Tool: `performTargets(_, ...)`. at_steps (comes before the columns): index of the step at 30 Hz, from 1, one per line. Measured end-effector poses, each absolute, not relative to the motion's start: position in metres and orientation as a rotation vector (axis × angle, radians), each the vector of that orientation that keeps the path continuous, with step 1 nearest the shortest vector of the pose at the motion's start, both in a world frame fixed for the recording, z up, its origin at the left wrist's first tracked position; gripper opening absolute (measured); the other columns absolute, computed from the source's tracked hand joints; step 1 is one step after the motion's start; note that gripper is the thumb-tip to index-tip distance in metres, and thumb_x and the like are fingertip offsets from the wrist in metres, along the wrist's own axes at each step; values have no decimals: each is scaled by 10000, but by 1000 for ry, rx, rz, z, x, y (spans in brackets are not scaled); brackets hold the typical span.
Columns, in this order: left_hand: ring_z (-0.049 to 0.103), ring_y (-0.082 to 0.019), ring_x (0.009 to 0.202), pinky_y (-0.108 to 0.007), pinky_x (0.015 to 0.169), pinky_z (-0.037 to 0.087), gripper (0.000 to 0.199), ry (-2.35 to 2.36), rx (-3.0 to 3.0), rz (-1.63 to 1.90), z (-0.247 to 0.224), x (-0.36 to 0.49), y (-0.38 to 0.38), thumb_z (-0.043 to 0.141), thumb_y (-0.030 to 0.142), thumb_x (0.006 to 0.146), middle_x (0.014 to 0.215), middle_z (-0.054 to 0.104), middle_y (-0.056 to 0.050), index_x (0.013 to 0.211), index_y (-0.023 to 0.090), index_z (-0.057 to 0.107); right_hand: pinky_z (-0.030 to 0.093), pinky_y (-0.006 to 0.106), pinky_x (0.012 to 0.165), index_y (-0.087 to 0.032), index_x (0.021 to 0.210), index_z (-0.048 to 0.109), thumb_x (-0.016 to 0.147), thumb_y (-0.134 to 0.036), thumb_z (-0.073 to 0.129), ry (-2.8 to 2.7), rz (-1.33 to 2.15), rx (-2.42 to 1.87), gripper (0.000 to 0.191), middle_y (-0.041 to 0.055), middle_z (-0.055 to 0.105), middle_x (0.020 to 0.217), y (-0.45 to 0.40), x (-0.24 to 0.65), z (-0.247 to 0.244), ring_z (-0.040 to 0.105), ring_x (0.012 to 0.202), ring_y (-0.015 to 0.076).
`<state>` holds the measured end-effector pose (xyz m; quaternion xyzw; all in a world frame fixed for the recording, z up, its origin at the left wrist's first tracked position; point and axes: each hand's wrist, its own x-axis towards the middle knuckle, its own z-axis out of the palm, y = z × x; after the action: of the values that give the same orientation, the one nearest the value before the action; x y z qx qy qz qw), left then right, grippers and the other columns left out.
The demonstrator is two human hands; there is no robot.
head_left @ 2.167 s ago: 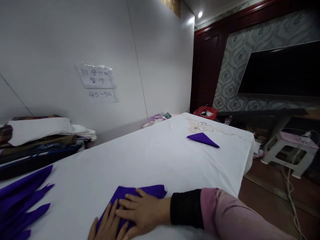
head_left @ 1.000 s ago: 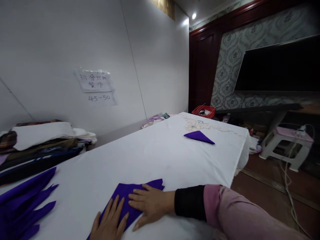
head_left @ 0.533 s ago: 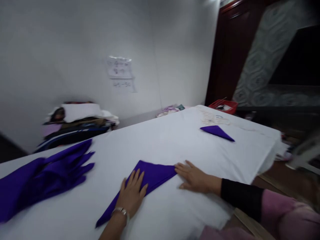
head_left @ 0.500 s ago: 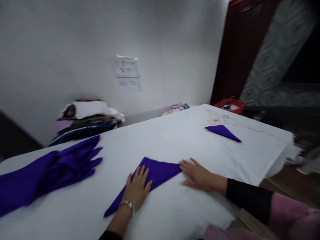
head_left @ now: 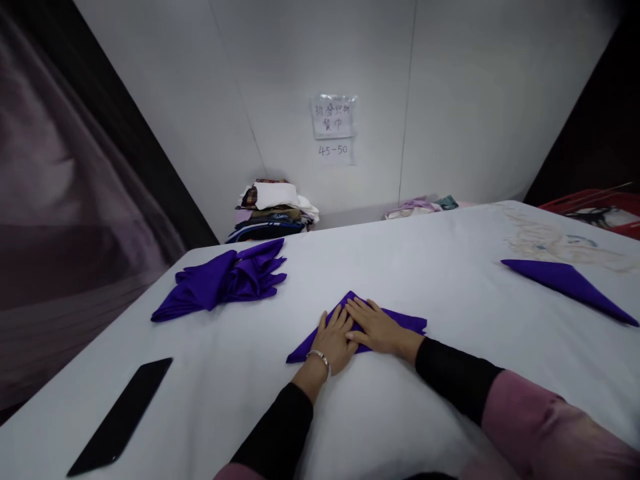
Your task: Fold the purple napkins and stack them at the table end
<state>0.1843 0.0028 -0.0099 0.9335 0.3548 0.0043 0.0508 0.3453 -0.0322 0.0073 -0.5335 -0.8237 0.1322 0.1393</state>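
A purple cloth folded into a triangle (head_left: 407, 322) lies on the white-covered table (head_left: 240, 373) in front of me. My left hand (head_left: 336, 341) rests flat on its left part, fingers spread, a silver bracelet at the wrist. Flat on the middle of the same cloth is my right hand (head_left: 377, 328), its fingertips against the fingers of my left. Neither hand grips anything. Farther right lies another folded purple cloth (head_left: 567, 280). A loose heap of purple cloths (head_left: 220, 280) sits at the back left.
A black flat object (head_left: 123, 417) lies at the front left. Stacked clothes (head_left: 273, 210) and a smaller fabric pile (head_left: 415, 207) stand behind the table by the wall. At the far right is a red basket (head_left: 595, 200). Paper signs (head_left: 334, 127) hang on the wall.
The view has swung left, bringing the black object into sight. My right hand has moved from the cloth's right corner to its middle, beside my left hand, which stays on the cloth.
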Motion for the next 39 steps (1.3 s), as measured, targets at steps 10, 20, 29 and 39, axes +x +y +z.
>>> performTargets(10,134,-250,1389,-507,1126,94,618,1206,2754,138,-15,161,-6,301,495,899,1508,217,-46,1432,191,223,114,470,1114,-111,1434,256,878,-655,242,-2426,326,-1562,779,139,236,1475,-29,355,-17,144,1374,255)
performTargets(20,369,-233,1298,-501,1074,260,459,1628,2440,421,-15,49,-33,441,415,875,1373,470,-77,1288,217,470,136,458,1110,-160,1435,263,879,-656,228,-2453,219,-1551,746,108,245,1479,-27,358,-27,142,1375,233)
performTargets(29,578,-174,881,-350,810,465,151,1619,2361,743,-8,57,-25,614,189,758,878,670,-11,878,240,690,102,469,1113,-193,1441,244,893,-626,253,-2465,324,-1529,699,97,202,1492,-30,360,-19,112,1378,233)
performTargets(39,563,-144,810,-299,769,472,143,1482,2474,708,-7,55,-15,562,94,778,820,661,2,812,210,638,85,525,1094,-315,1416,294,837,-663,384,-2620,473,-1325,681,49,156,1508,-36,367,-6,82,1378,284)
